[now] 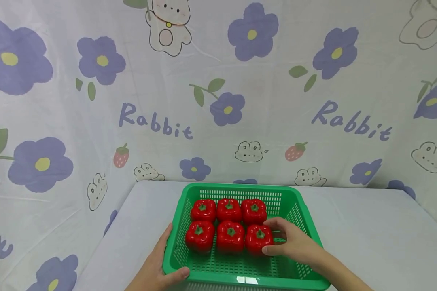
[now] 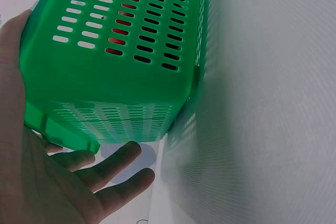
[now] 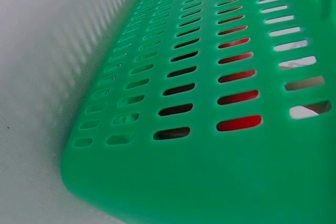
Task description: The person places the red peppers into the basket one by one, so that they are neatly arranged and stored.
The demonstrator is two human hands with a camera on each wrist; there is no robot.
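A green slotted plastic basket [image 1: 240,279] stands on the table. Inside, glossy red bell peppers with green stems form two rows of three, set toward its left side. My right hand [image 1: 293,242] reaches in from the right, thumb and fingers curved around the right side of the front-right bell pepper [image 1: 258,241]. The left hand [image 1: 158,258] rests against the front-left corner, its thumb on the front rim. In the left wrist view, several fingers [image 2: 121,187] stretch out loosely beyond the basket. The right wrist view has only the slotted wall, with red showing through.
A white cloth-covered table [image 1: 368,230] extends right and left of the basket. Behind hangs a curtain [image 1: 273,121] printed with purple flowers, rabbits and strawberries. The basket's right part, beside the peppers, shows bare slotted wall.
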